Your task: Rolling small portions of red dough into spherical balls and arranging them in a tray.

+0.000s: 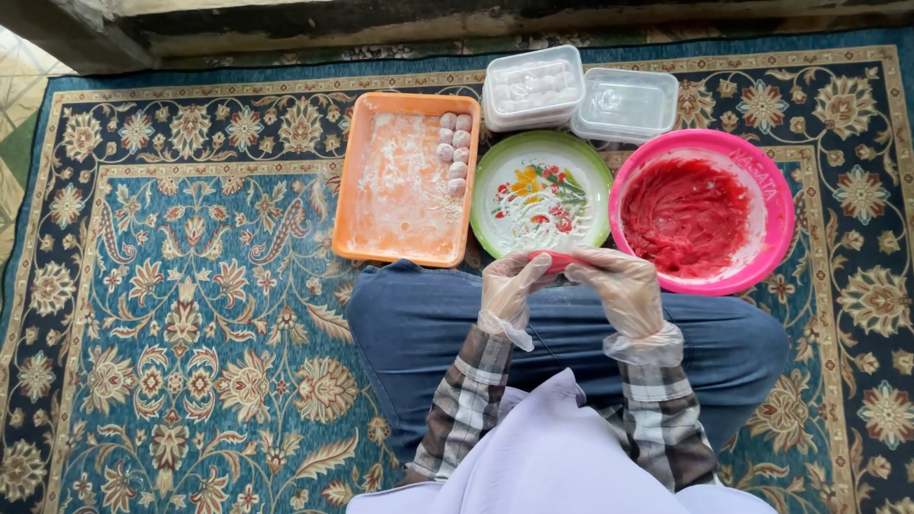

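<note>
Red dough piece [559,259] sits pinched between your gloved left hand [507,290] and right hand [621,288], both closed on it; flatten it evenly over the green plate [496,173], thumbs opposed

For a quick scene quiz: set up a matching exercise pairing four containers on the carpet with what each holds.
Things:
1. rectangular orange plastic tray
2. round pink plastic bowl
3. round green-rimmed flowered plate
4. clear lidded plastic box on the left

Contents:
A. red dough
B. white floury smears, nothing else
C. a row of pale pink balls along its right edge
D. pale balls packed inside

Pairs: 1-C, 2-A, 3-B, 4-D
</note>
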